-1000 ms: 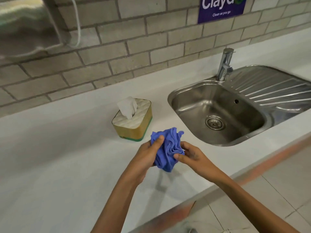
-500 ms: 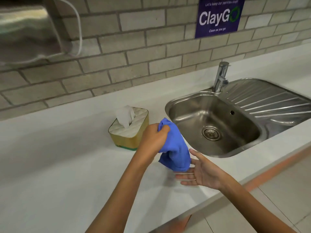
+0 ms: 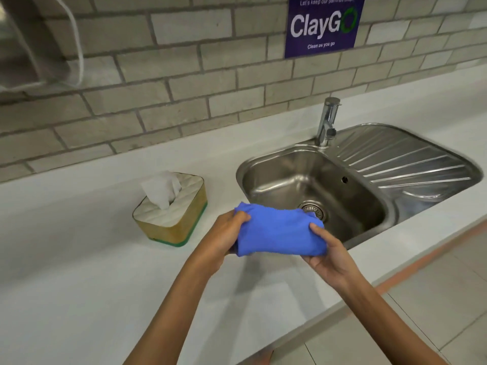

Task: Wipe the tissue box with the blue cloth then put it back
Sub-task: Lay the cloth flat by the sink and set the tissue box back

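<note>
You are holding the blue cloth [image 3: 279, 230] folded between both hands, with the tissue box [image 3: 171, 212] off to your left

Your left hand [image 3: 224, 233] and right hand [image 3: 326, 251] are each clamping one end, so the cloth's long axis is running left to right above the tabletop [image 3: 79, 272]; the box is sitting well apart, nearest your left grip, with open room around it and the sink [image 3: 316, 191] lying on the right

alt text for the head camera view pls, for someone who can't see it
Two bare hands, left hand and right hand, hold a folded blue cloth above a white counter. A yellow tissue box with a tissue poking out stands on the counter to their left, a steel sink with a tap to their right.
</note>
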